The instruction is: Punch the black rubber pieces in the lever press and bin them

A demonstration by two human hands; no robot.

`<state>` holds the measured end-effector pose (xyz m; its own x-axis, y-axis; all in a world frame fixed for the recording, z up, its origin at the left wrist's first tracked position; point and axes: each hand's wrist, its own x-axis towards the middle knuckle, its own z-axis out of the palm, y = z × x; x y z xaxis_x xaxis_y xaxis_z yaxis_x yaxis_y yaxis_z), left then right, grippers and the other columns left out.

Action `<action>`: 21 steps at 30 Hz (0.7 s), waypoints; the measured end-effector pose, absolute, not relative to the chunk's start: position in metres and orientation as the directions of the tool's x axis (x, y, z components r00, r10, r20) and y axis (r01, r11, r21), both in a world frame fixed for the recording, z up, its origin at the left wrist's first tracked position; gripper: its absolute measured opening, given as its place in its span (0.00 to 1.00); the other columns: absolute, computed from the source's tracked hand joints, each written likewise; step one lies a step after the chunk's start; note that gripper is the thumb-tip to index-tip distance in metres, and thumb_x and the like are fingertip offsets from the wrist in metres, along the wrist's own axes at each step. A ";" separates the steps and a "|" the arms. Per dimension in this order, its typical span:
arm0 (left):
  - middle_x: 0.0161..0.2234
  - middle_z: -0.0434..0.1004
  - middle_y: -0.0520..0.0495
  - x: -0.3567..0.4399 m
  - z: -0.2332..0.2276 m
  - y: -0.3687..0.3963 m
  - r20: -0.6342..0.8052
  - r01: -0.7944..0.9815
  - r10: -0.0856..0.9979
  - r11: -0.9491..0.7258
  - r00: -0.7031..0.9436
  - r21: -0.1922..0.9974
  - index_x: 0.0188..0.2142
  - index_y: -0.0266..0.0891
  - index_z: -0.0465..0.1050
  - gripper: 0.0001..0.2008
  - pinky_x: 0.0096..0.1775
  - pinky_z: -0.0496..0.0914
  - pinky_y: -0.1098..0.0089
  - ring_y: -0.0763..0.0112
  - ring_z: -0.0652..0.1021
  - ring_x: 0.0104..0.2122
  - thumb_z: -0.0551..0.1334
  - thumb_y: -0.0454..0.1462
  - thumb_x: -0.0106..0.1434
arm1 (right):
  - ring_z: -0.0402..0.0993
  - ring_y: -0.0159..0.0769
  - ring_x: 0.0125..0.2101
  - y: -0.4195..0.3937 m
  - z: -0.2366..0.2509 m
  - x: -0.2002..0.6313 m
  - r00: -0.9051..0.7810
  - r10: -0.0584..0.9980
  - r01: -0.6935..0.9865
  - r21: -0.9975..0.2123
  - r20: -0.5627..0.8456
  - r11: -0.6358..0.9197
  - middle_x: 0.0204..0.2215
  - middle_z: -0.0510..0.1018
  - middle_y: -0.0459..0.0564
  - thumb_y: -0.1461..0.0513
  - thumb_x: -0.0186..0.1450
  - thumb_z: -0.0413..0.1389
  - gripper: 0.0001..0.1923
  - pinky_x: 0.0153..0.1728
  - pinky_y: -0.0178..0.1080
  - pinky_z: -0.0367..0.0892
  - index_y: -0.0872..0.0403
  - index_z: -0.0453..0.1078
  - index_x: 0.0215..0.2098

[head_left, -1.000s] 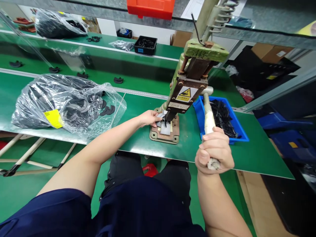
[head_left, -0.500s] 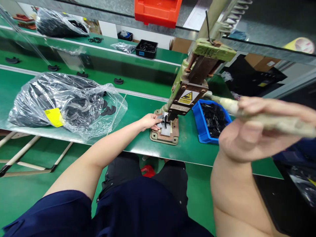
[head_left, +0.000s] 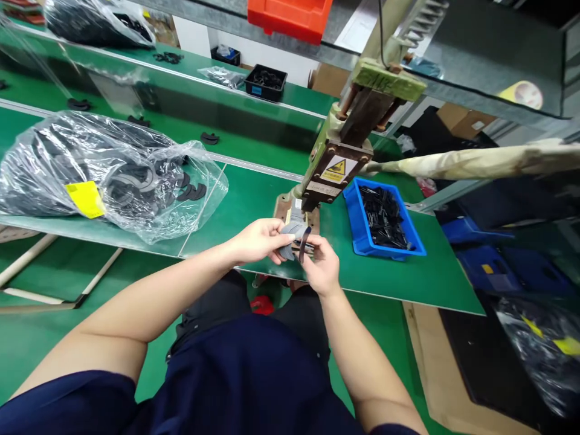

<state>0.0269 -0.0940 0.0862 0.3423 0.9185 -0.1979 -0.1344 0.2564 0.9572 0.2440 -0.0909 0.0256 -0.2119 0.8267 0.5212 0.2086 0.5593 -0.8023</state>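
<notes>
Bench inventory, left to right.

1. Clear plastic bag point(head_left: 104, 175), far left on the green bench point(head_left: 254, 199): lies on its side, full of dark curved parts, a yellow label on its front; a few loose parts spill from its open mouth.
2. Left hand point(head_left: 258, 240), in front of the press base: fingers pinched on a small grey-black part point(head_left: 292, 237), held just above the bench edge.
3. Right hand point(head_left: 322, 269), just beside the left: thumb and fingers closed on the same part from the other side, where a thin dark curved strip stands up from it. Whether the strip is a separate piece cannot be told.
4. Hand press point(head_left: 338, 163), directly behind the hands: olive-green body, yellow warning label, ram raised. Its base plate point(head_left: 283, 208) is mostly hidden by the hands.
5. Press lever point(head_left: 471, 162), wrapped in pale tape, juts out to the right, with no hand on it.
6. Blue bin point(head_left: 383, 217), right of the press: holds small black pieces.

Step in hand, as judged: the part is off the press and being handled or checked between both hands. The next move calls for a steady two-finger hold so the thin strip does not bend or slip.
</notes>
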 end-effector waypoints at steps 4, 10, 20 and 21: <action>0.25 0.83 0.47 0.038 0.091 -0.106 -0.182 -0.138 0.910 0.248 0.372 0.959 0.32 0.38 0.71 0.23 0.24 0.79 0.72 0.68 0.82 0.22 0.77 0.51 0.60 | 0.80 0.35 0.39 -0.100 0.026 0.240 -0.178 0.827 0.180 -0.809 0.533 0.560 0.37 0.81 0.47 0.57 0.69 0.63 0.05 0.43 0.41 0.78 0.49 0.74 0.41; 0.23 0.81 0.47 0.047 0.093 -0.109 -0.269 -0.153 0.866 0.360 0.422 0.920 0.34 0.38 0.71 0.26 0.24 0.78 0.72 0.68 0.82 0.21 0.79 0.53 0.56 | 0.79 0.39 0.42 -0.110 0.022 0.243 -0.124 0.813 0.173 -0.794 0.569 0.582 0.40 0.81 0.50 0.57 0.69 0.61 0.06 0.46 0.45 0.77 0.48 0.73 0.42; 0.22 0.78 0.49 0.043 0.091 -0.098 -0.267 -0.048 0.861 0.318 0.434 0.947 0.33 0.39 0.69 0.25 0.24 0.75 0.72 0.70 0.79 0.20 0.77 0.53 0.59 | 0.81 0.36 0.40 -0.117 0.029 0.254 -0.164 0.808 0.296 -0.753 0.566 0.588 0.41 0.82 0.50 0.58 0.71 0.59 0.08 0.44 0.43 0.78 0.49 0.74 0.48; 0.23 0.78 0.49 0.041 0.091 -0.099 -0.260 -0.014 0.872 0.292 0.415 0.956 0.34 0.39 0.70 0.24 0.24 0.75 0.71 0.70 0.79 0.21 0.76 0.53 0.60 | 0.81 0.37 0.41 -0.116 0.032 0.256 -0.178 0.800 0.313 -0.738 0.573 0.598 0.42 0.82 0.50 0.59 0.71 0.59 0.08 0.45 0.44 0.78 0.48 0.74 0.48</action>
<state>0.0413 -0.0985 0.0906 0.4152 0.8716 -0.2604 -0.0142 0.2924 0.9562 0.2561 -0.1164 0.0318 -0.1778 0.8003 0.5727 0.3127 0.5978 -0.7382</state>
